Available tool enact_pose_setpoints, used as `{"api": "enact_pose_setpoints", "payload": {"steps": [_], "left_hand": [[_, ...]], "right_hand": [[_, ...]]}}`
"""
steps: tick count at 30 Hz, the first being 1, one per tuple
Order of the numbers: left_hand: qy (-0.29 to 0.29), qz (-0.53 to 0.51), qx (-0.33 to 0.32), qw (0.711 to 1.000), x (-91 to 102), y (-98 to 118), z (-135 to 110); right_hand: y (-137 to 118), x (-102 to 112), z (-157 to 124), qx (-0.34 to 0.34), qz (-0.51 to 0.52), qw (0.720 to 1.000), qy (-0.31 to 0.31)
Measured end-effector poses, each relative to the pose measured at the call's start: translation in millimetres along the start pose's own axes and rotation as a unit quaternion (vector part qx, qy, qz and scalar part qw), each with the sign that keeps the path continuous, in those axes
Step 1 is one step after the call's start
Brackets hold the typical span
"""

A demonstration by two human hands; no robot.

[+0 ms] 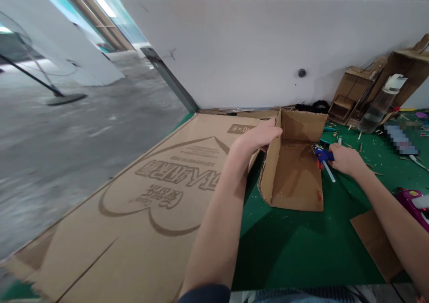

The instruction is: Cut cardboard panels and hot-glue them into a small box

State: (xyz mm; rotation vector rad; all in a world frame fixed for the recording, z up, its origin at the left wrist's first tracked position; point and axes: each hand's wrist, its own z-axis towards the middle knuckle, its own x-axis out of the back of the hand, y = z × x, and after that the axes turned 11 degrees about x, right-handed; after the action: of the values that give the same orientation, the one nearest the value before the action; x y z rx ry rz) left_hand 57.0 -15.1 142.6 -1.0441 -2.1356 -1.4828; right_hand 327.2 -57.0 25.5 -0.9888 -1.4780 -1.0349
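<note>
My left hand (261, 135) is closed on the left wall of a partly built cardboard box (296, 173), near its back corner. This box has a floor, a left wall and a back wall, and its right side and front are open. In my right hand (345, 159) is a blue hot glue gun (322, 153), held over the right edge of the box floor. A whitish glue stick (329, 172) juts from the gun. The nozzle tip is hard to make out.
A large printed cardboard sheet (167, 249) covers the left of the green table (284, 249). At right are a cardboard scrap (377, 245), a magenta device (410, 202), a phone (402, 138), a water bottle (377, 106) and cardboard structures (351, 90). A white panel (234, 52) stands behind.
</note>
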Motion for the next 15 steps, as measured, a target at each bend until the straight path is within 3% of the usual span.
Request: {"api": "enact_pose_setpoints", "payload": {"steps": [9,15], "left_hand": [[-0.019,-0.018,-0.017,1.0,-0.2,-3.0,4.1],[-0.015,-0.013,-0.001,1.0,0.4,-1.5,1.7]], "right_hand": [[12.5,1.8,-7.8,-0.007,-0.02,1.0,-0.011],[14.7,2.8,-9.7,0.017,-0.018,0.999,0.021]]}}
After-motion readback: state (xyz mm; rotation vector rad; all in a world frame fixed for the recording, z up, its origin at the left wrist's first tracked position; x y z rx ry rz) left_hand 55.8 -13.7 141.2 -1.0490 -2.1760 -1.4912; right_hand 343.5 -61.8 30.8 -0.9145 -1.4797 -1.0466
